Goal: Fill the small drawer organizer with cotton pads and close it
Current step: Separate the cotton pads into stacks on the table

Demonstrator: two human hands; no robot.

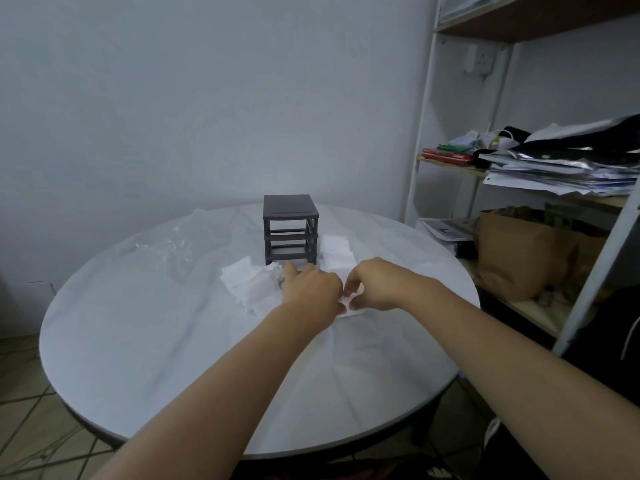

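From the head camera, the dark grey drawer organizer [290, 230] stands upright towards the far side of the round white tabletop [138, 341], its front slots showing as open gaps. White cotton pads [247, 284] lie scattered just beside its base, on both sides. The right hand [375, 287] pinches one pad [354, 302] between thumb and curled fingers [349, 282]. The left hand [311, 287] rests close beside it, near the organizer's foot (its grasp cannot be told). A cluttered shelf [450, 166] stands to the right.
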